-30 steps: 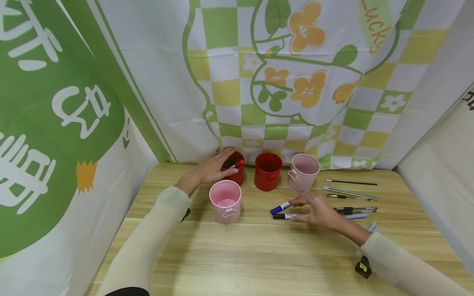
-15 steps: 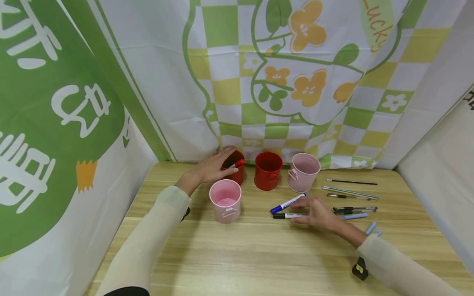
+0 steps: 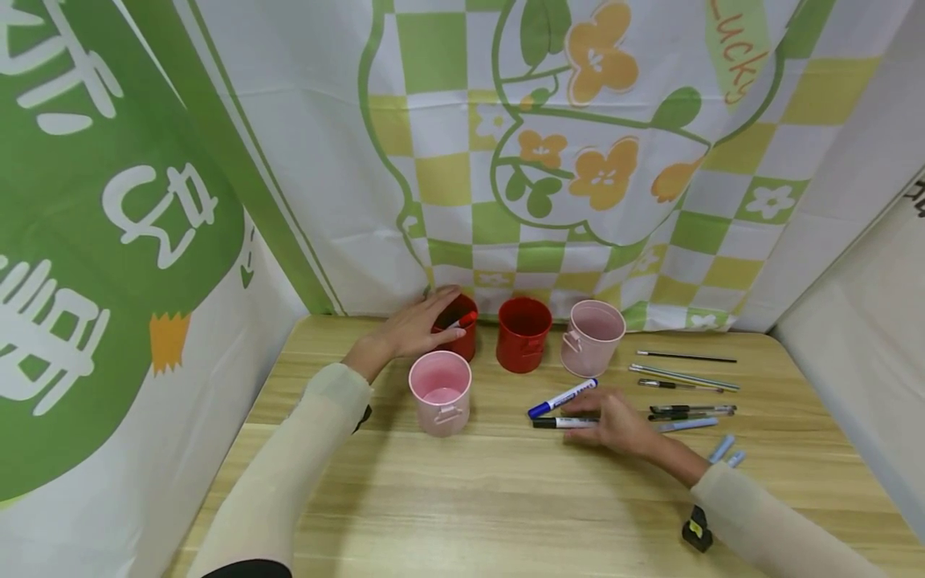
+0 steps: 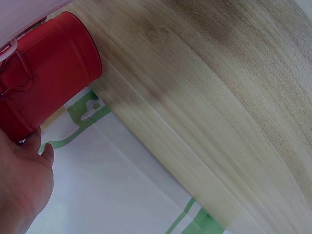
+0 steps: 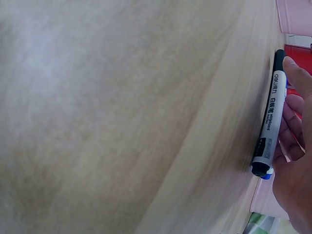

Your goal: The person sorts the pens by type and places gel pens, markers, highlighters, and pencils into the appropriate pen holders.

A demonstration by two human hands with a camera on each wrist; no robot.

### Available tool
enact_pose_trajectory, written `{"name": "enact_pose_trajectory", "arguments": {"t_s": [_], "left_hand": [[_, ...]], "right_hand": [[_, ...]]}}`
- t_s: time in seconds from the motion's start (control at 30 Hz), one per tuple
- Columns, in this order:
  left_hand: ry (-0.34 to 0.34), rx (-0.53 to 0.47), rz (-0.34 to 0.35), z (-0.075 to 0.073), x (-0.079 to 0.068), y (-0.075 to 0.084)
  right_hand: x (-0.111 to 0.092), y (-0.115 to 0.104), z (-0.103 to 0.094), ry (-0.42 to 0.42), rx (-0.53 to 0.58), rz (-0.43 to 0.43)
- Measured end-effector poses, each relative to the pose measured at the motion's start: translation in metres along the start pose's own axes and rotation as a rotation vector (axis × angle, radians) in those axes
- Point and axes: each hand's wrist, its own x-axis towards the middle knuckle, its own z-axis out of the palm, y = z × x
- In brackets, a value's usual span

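In the head view my left hand [image 3: 415, 327] rests on the left red bucket [image 3: 466, 345], fingers along its far rim and thumb at the near side. A red-capped marker [image 3: 467, 319] leans inside that bucket. The left wrist view shows fingertips at the rim of the red bucket [image 4: 53, 63]. My right hand [image 3: 617, 425] is over a black whiteboard marker [image 3: 552, 422] on the table, thumb on the near side, fingers on the far side. In the right wrist view the thumb is beside the cap of the black marker [image 5: 273, 107]. A blue marker [image 3: 564, 398] lies just behind.
A pink bucket [image 3: 442, 401] stands in front of the left red one. Another red bucket [image 3: 522, 341] and a second pink bucket [image 3: 592, 341] line the back. Pencils [image 3: 686, 377], black pens [image 3: 694, 411] and light-blue pens [image 3: 721, 449] lie at the right.
My right hand has moved off the blue marker, lowered toward the black one, and its thumb and fingers have drawn closer together. The left hand stays on the red bucket.
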Motion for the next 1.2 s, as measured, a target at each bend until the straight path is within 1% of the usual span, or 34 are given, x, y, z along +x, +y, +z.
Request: {"name": "enact_pose_trajectory", "arguments": {"t_s": [0.23,0.4,0.83,1.07,1.2], "left_hand": [[0.004,-0.008,-0.006,0.0002,-0.0005,0.0008],[0.005,-0.007,-0.004,-0.0001,-0.0007,0.0012],[0.017,-0.012,-0.003,-0.0012,-0.0001,0.0037],[0.014,-0.011,-0.005,-0.0024,-0.0028,0.005],[0.018,-0.005,0.0,-0.002,-0.0032,0.0041]], "right_hand": [[-0.0013,0.0005,0.0012,-0.011,-0.02,0.032],[-0.0012,0.0007,0.0022,-0.005,-0.028,0.03],[-0.0005,0.0052,0.0077,0.027,-0.028,0.005],[0.0028,0.0027,0.0078,0.0,-0.015,-0.019],[0.0037,0.002,0.008,-0.002,-0.016,-0.029]]}}
